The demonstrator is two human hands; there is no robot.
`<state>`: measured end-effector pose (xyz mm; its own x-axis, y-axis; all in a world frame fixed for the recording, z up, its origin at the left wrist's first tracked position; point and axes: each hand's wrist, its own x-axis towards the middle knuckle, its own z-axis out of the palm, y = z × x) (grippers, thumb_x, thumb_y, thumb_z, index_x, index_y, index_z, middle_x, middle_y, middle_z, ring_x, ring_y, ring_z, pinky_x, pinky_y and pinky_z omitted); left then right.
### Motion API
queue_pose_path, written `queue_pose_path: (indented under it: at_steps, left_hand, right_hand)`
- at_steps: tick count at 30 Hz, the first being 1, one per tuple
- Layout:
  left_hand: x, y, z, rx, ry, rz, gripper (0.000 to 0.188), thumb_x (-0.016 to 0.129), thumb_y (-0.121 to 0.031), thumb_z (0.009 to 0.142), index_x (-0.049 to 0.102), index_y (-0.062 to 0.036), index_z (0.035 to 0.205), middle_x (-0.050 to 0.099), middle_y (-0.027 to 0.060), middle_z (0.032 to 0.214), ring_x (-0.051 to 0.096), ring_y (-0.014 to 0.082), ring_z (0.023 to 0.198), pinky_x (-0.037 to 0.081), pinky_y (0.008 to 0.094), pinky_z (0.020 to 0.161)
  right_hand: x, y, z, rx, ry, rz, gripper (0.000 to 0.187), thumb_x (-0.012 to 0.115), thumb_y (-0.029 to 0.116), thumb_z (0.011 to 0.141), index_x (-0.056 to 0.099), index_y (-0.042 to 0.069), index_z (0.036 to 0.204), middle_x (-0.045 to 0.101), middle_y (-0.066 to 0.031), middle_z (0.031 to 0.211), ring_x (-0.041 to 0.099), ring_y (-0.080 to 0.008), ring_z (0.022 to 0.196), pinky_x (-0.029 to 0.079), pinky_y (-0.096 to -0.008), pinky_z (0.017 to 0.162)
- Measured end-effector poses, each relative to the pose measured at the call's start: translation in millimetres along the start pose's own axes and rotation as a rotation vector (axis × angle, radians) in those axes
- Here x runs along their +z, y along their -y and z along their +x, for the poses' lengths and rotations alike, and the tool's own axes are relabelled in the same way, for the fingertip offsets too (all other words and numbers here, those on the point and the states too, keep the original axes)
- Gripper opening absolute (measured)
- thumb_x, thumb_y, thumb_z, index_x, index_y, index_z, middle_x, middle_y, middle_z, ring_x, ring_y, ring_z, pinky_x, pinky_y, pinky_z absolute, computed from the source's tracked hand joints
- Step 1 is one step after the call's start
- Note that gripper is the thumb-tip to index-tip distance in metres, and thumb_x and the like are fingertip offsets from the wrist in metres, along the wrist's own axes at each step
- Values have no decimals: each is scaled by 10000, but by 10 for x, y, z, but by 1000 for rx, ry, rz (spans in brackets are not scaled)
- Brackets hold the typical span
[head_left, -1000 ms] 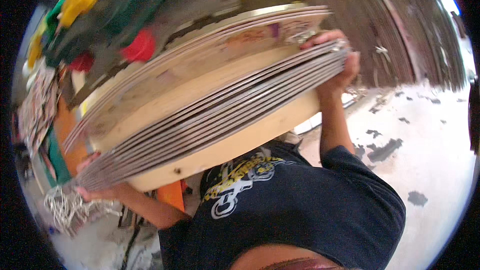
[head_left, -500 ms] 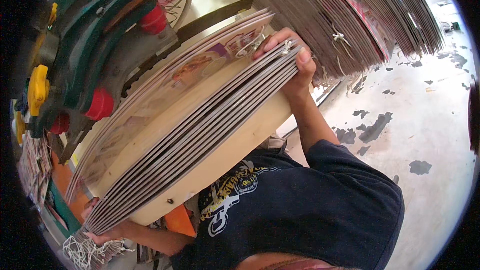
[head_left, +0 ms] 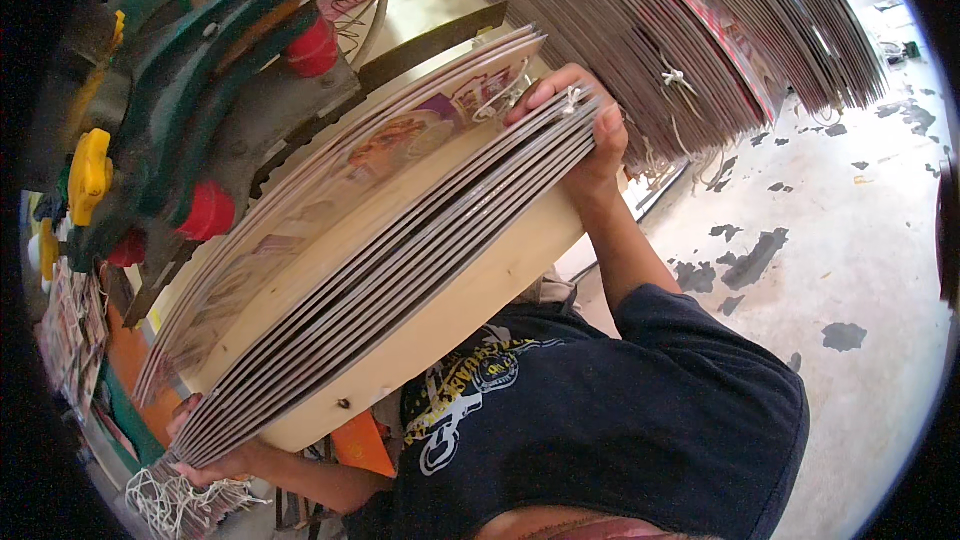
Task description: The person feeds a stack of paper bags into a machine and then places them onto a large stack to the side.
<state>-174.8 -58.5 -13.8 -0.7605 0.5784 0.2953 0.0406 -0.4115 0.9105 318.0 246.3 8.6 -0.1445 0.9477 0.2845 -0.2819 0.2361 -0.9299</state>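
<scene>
A stack of thin flat sheets (head_left: 400, 280), seen edge-on and bowed apart in the middle, is held between my two hands, tilted up to the right. My right hand (head_left: 592, 135) grips its upper right end, thumb on the near side and fingers around the far side, beside a white string knot (head_left: 573, 98). Closed around the lower left end is my left hand (head_left: 215, 465), partly hidden by the sheets. Behind the stack, several printed sheets (head_left: 390, 145) with coloured pictures lean on a pale wooden board (head_left: 465, 315), which shows below the stack as well.
At the left stands a green machine (head_left: 165, 110) with red knobs (head_left: 208, 210) and yellow knobs (head_left: 90, 177). Large stacks of sheets (head_left: 600, 30) tied with string fill the far right. White strings (head_left: 190, 505) hang at the lower left. The pale floor (head_left: 800, 210) has dark patches.
The machine appears slightly farther right and lower in the view. Both hands keep the same hold on the stack, which has barely moved.
</scene>
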Motion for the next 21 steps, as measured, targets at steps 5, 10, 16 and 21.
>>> queue_pose_path:
  at_steps: [5, 10, 16, 21]
  left_hand:
    - [104, -37, -31, -17, 55, -104, 745, 248, -606, 942, 564, 62, 1031, 613, 250, 967, 609, 349, 936, 500, 494, 888]
    - [131, -54, -47, -24, 59, -141, 732, 267, -607, 948, 558, 58, 1038, 606, 245, 968, 605, 353, 934, 498, 498, 878]
    - [141, -73, -42, -46, 80, -131, 741, 279, -620, 938, 557, 59, 1043, 608, 247, 970, 614, 356, 929, 504, 502, 888]
    - [134, -58, -17, -40, 92, -141, 752, 292, -630, 930, 567, 62, 1036, 611, 250, 971, 626, 361, 910, 542, 493, 829]
  right_hand:
    - [-31, -10, 3, -10, 12, -26, 773, 526, 763, 801, 563, 10, 976, 670, -174, 886, 679, -238, 834, 570, -362, 763]
    - [-33, -7, -2, -9, 10, -51, 787, 521, 777, 799, 561, 12, 977, 668, -170, 886, 676, -232, 834, 570, -358, 763]
    - [-22, -10, -4, 3, -8, -35, 790, 526, 783, 790, 556, 15, 972, 664, -170, 882, 673, -230, 828, 572, -360, 758]
    - [-25, 7, 3, 1, -27, -33, 793, 527, 789, 783, 556, 18, 965, 661, -169, 878, 672, -235, 823, 569, -366, 750]
